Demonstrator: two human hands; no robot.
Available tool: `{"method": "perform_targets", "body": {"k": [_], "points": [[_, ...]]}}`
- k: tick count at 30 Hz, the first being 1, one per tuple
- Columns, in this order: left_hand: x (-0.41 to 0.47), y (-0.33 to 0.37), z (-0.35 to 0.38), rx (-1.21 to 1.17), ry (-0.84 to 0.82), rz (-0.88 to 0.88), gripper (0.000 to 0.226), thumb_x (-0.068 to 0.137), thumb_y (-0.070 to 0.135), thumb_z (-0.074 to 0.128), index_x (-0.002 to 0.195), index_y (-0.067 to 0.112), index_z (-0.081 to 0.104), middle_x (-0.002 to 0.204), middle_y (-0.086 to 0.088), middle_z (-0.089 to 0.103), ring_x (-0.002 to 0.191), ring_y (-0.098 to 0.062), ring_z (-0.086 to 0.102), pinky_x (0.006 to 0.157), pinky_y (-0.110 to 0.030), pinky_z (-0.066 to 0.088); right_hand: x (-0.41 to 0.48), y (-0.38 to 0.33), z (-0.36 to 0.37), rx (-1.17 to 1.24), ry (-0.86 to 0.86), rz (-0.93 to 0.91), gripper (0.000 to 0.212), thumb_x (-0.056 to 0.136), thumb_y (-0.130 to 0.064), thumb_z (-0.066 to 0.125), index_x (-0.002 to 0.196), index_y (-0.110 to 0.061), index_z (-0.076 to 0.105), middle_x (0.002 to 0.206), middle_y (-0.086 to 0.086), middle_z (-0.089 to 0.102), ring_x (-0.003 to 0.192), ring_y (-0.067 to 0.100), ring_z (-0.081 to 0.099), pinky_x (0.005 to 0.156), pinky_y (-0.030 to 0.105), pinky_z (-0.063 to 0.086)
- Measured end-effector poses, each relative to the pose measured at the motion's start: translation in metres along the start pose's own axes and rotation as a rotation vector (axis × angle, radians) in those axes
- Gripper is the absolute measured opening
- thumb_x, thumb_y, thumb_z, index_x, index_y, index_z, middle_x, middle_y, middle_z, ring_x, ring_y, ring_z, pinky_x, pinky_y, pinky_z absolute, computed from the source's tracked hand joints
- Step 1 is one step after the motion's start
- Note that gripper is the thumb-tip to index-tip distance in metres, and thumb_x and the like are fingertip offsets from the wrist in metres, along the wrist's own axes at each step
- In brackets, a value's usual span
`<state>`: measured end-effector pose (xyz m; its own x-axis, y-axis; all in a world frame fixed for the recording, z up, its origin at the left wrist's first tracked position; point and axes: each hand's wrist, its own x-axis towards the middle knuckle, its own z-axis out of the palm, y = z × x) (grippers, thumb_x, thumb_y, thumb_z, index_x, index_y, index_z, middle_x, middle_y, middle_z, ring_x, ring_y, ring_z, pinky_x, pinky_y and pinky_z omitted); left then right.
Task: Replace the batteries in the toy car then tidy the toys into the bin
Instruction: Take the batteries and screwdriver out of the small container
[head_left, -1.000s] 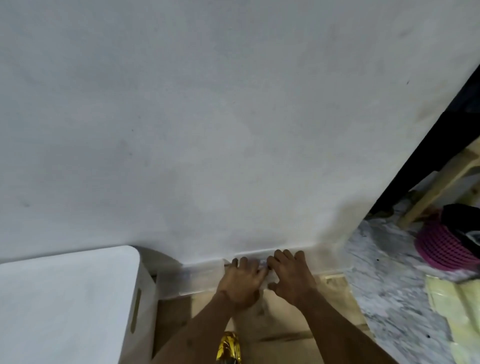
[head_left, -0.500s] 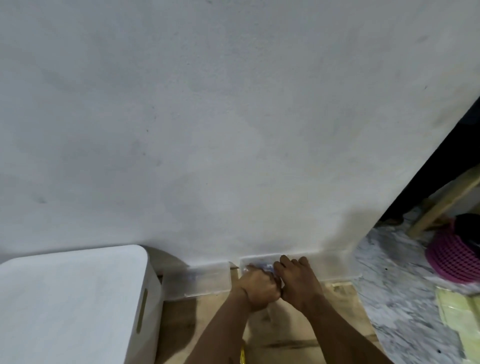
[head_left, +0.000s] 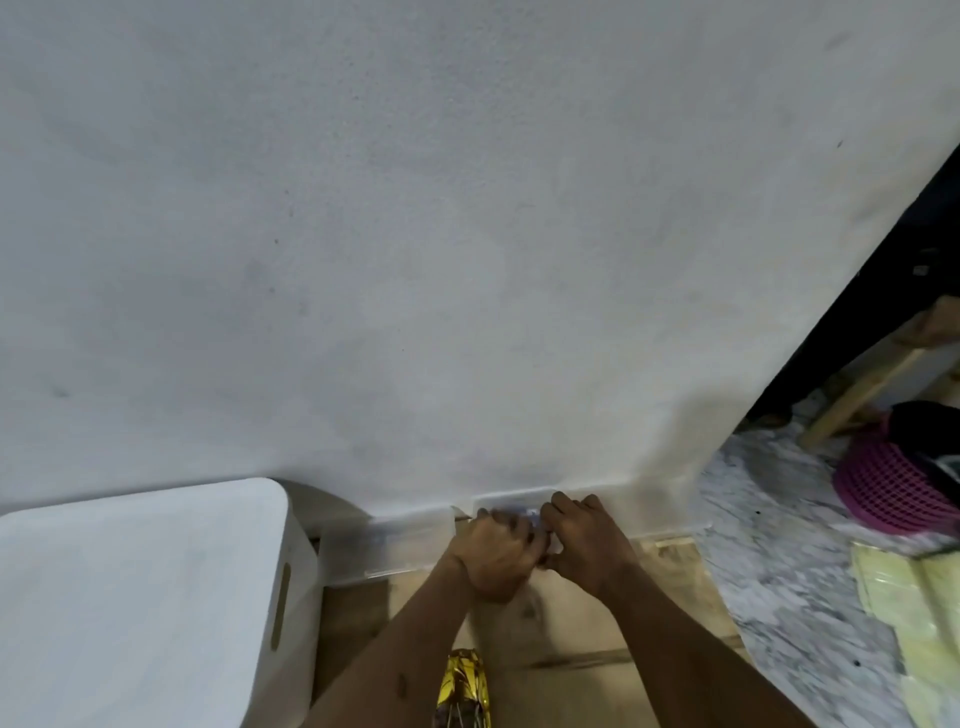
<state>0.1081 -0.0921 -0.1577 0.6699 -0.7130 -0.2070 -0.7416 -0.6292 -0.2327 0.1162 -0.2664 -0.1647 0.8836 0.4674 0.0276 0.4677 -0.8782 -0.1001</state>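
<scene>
Car lies at 6 o'clock on the counter, untouched, long axis 6-to-12; I can't tell which end is the nose. Beyond, at the box by the wall, left grip and right grip, flat a second ago, now curl onto a bluish thing, probably fetching batteries.

A lived-in room of a home, seen from down by the floor. A plain white plastered wall, scuffed in spots, meets a marbled stone floor. At the floor's right edge a pink mesh basket holding dark cloth sits near a wooden furniture leg. A gold toy car lies on a wooden board.
</scene>
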Motion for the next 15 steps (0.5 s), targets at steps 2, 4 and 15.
{"method": "perform_targets", "body": {"k": [2, 4, 15], "points": [[0.000, -0.001, 0.008, 0.005, 0.035, 0.017, 0.044, 0.083, 0.038, 0.066, 0.114, 0.007, 0.061, 0.091, -0.022, 0.069, 0.071, -0.040, 0.068, 0.060, -0.048, 0.057, -0.001, 0.001, 0.001, -0.024, -0.012, 0.015, 0.059, 0.031, -0.052, 0.090, 0.076, -0.025, 0.063, 0.075, -0.007, 0.059, 0.055, 0.013, 0.059, 0.063, 0.028, 0.049], [0.000, -0.001, 0.012, -0.009, 0.080, 0.030, 0.038, 0.087, 0.042, 0.059, 0.107, 0.010, 0.064, 0.089, -0.021, 0.071, 0.072, -0.038, 0.069, 0.059, -0.044, 0.056, -0.002, 0.002, 0.001, -0.044, -0.022, 0.026, 0.058, 0.035, -0.054, 0.088, 0.076, -0.024, 0.062, 0.076, -0.007, 0.059, 0.058, 0.014, 0.059, 0.070, 0.031, 0.042], [-0.015, -0.015, 0.021, -0.066, 0.065, 0.058, 0.045, 0.087, 0.036, 0.061, 0.124, 0.010, 0.054, 0.118, -0.021, 0.064, 0.105, -0.040, 0.063, 0.066, -0.050, 0.060, -0.006, 0.006, 0.002, 0.014, 0.037, -0.040, 0.051, 0.050, -0.053, 0.087, 0.085, -0.025, 0.063, 0.085, -0.007, 0.061, 0.074, 0.015, 0.060, 0.070, 0.027, 0.050]]}}
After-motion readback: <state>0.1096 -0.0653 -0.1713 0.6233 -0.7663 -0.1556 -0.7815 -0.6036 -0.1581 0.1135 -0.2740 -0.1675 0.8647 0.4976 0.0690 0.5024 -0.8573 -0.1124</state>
